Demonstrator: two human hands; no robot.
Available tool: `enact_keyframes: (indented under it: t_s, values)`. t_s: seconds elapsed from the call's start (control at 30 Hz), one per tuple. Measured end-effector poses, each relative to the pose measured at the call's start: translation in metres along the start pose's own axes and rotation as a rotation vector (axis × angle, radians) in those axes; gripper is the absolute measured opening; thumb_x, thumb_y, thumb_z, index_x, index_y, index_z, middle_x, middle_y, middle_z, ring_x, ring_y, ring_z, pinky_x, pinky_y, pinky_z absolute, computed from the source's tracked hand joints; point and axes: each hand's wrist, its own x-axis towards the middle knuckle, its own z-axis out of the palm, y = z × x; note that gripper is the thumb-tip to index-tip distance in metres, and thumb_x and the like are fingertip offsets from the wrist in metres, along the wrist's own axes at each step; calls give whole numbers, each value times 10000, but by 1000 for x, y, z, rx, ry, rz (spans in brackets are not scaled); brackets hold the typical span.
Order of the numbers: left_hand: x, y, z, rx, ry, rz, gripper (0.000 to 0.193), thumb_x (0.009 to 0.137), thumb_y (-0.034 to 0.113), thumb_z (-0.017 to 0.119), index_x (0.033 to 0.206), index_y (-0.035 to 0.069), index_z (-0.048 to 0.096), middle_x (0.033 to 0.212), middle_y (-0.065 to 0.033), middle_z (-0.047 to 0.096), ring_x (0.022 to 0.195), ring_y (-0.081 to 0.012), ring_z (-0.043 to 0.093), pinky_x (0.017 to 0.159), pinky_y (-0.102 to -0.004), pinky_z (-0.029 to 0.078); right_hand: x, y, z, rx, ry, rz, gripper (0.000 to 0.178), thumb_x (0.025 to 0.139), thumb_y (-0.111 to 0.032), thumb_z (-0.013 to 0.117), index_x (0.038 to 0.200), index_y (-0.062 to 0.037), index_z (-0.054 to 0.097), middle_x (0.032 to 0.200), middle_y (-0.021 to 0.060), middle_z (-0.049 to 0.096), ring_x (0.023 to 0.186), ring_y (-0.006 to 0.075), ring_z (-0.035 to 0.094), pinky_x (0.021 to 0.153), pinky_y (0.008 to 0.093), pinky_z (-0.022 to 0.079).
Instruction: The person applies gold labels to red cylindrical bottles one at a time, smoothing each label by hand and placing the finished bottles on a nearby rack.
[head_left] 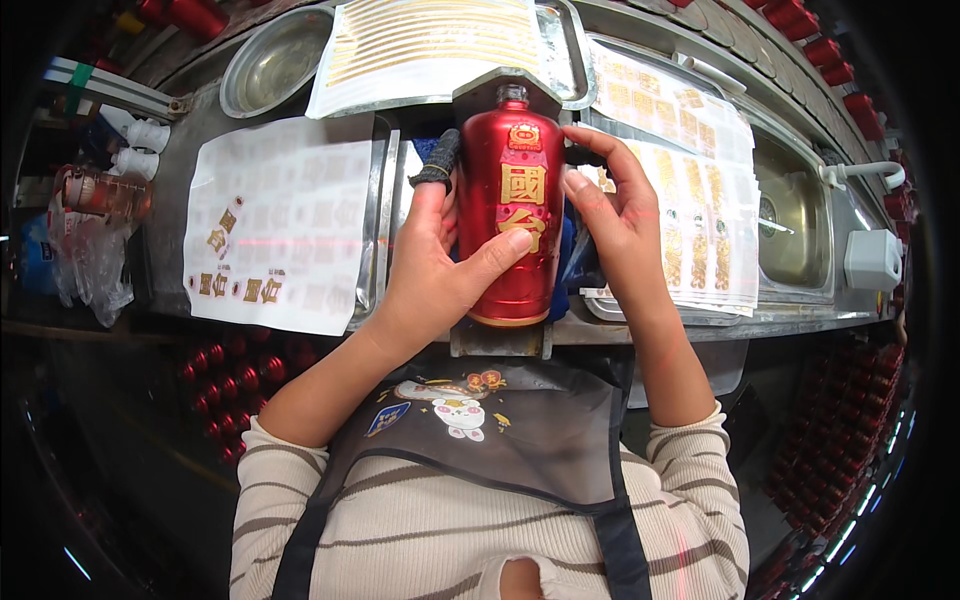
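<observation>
A glossy red bottle (507,270) with a bare threaded neck lies in a dark metal cradle (545,97), its neck pointing away from me. Raised gold characters and a gold emblem run down its front. My left hand (437,255) grips the bottle's left side, thumb across the lower gold character; one finger wears a dark knitted finger cover (436,160). At the upper right side, my right hand (622,205) has its bent index finger and thumb against the bottle's edge. Another dark finger cover shows behind them. A blue cloth (567,240) is partly hidden beside the bottle.
White sheets with gold character decals lie left (290,180), at the back (420,50) and right (735,225). A metal bowl (275,62) stands back left. At the right are a sink (795,210) and faucet (870,172). Red bottles (235,380) are grouped below the counter.
</observation>
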Motion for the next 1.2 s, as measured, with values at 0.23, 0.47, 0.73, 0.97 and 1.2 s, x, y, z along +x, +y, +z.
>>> enact_keyframes:
  t_s: [0.23,0.47,0.73,0.97,1.2]
  values:
    - [0,-2,4,-14,40,19,539,867,136,786,1227,-37,424,1232,-182,597,1139,-201,612,974,-342,511,29,-21,13,-86,-15,121,296,944,-147,676,1185,1,589,1097,43,626,898,71,639,788,222,531]
    - [-1,1,8,-25,70,5,512,875,106,765,1233,-43,431,1201,-173,613,1099,-187,630,933,-326,537,38,-3,15,-109,33,78,381,856,-274,774,1078,-8,618,1134,124,573,794,129,623,678,251,527]
    - [-1,2,5,67,59,9,513,868,116,775,1212,-40,427,1190,-173,614,1084,-188,636,919,-330,537,38,-2,15,-112,20,59,356,865,-256,762,1076,-13,612,1135,112,573,854,138,631,706,252,531]
    - [0,2,2,34,18,-29,594,862,93,766,1288,-39,373,1296,-187,539,1196,-206,562,1007,-353,473,36,-4,14,-64,-12,69,351,865,-226,758,1097,-9,608,1180,122,550,893,147,637,742,259,538]
    - [0,5,1,26,-4,-21,617,869,86,761,1321,-50,363,1357,-201,513,1247,-216,540,1056,-360,446,36,-5,12,-1,-23,49,279,930,-191,667,1133,-12,599,1115,70,600,909,103,609,778,232,503]
